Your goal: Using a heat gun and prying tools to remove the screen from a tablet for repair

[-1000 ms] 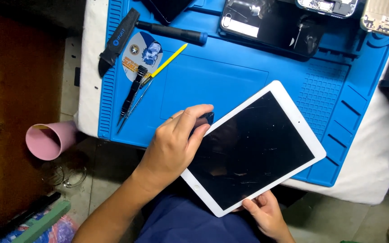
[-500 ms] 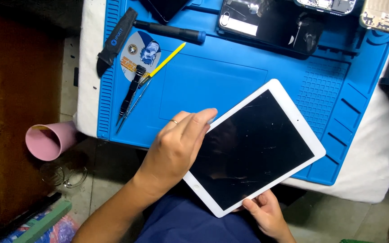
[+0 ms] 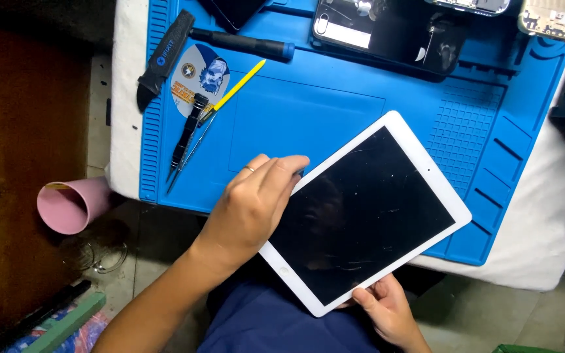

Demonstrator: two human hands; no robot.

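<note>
Head view: white tablet (image 3: 367, 212) tilted over the blue mat's (image 3: 335, 85) near edge; left hand (image 3: 253, 209) curled, fingertips pressed at its long edge; right hand (image 3: 387, 307) pinching the lower corner (thumb on bezel); step judged edge-working; next calls for steady support.

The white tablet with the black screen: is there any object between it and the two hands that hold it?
Nothing visible does. The left hand lies directly on the upper left edge of the white tablet with the black screen, and the right hand grips its lower edge from below. The black tweezers lie apart on the blue mat.
</note>
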